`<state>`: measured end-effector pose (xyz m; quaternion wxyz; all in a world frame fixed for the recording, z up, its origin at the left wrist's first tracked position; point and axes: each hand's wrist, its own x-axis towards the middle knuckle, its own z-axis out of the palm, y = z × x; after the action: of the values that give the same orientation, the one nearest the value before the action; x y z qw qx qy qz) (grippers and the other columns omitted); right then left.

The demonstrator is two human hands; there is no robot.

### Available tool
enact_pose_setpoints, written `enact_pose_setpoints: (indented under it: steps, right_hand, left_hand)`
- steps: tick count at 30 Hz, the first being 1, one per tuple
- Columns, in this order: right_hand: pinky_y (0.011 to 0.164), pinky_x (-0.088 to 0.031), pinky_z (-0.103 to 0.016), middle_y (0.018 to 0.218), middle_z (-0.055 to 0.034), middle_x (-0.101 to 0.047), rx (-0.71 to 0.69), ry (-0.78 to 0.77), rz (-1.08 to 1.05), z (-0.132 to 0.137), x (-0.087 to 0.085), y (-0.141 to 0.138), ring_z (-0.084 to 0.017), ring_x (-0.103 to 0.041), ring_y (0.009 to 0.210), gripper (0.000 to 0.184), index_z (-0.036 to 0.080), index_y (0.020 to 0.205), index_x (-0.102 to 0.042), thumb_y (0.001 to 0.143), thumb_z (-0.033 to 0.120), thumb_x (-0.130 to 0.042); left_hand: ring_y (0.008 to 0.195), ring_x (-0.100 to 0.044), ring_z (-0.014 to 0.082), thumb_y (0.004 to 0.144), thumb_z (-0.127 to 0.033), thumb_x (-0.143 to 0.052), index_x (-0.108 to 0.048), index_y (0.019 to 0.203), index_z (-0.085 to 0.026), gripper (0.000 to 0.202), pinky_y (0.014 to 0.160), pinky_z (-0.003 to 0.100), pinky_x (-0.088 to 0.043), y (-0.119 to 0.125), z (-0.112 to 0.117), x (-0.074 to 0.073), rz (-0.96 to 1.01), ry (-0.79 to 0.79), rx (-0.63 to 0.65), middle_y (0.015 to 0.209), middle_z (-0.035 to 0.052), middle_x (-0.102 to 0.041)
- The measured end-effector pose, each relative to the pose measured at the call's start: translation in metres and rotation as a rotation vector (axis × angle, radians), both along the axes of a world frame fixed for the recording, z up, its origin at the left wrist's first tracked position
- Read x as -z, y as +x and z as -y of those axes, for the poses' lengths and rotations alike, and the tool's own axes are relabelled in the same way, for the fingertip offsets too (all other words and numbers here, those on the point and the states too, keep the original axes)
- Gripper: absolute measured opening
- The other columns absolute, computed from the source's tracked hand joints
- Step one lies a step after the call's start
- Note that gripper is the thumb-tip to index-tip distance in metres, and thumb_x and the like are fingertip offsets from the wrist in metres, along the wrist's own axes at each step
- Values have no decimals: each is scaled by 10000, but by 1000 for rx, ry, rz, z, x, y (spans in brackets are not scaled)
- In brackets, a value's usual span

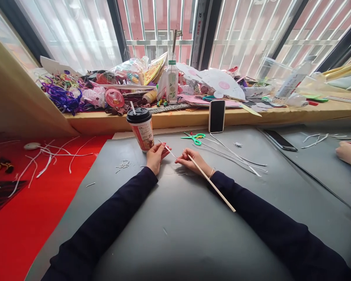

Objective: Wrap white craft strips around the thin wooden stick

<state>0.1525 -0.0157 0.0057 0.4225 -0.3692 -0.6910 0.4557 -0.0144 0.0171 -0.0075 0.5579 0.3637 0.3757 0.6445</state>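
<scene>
My left hand [155, 155] pinches the far end of a thin white paper strip [167, 149] over the grey mat [175, 226]. My right hand [190, 162] grips a long thin wooden stick [215, 186], which slants back over my right forearm toward the lower right. The strip runs from my left fingers to the stick's tip at my right fingers. Both hands rest on the mat a short way apart, just in front of a lidded paper cup [141, 128].
Green scissors [194, 137] and several white strips [236, 156] lie beyond my right hand. A phone [217, 116] leans against the cluttered wooden sill; another phone [280, 140] lies flat at right. Another person's hand [349, 153] rests at the right edge. A red cloth [23, 218] covers the left.
</scene>
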Motion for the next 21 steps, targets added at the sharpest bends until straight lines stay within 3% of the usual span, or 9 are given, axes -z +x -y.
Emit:
enact_pose_setpoints:
  steps: [12, 17, 21]
  right_hand:
    - [634, -429, -288, 722, -12, -613, 118, 79, 98, -6, 9, 4, -147, -577, 670, 269, 206, 692, -360, 699, 355, -583]
    - [640, -447, -297, 952, -53, -606, 184, 120, 58, -6, 7, 4, -135, -563, 702, 321, 208, 709, -342, 656, 355, -622]
    - [642, -452, -287, 860, -44, -618, 105, 56, 20, -8, 10, 4, -139, -583, 704, 297, 202, 704, -335, 677, 329, -602]
  left_hand:
    - [751, -644, 162, 687, -243, -650, -593, 841, -111, 211, 811, 346, -487, 0, -1, 1, 43, -8, 2, 777, 54, -628]
    - [744, -642, 157, 685, -245, -651, -594, 842, -111, 214, 814, 351, -484, 0, 0, 0, 40, -10, 3, 780, 57, -630]
    - [739, -641, 154, 687, -242, -649, -594, 840, -108, 210, 813, 347, -484, -1, 0, -1, 39, -10, 3, 770, 55, -630]
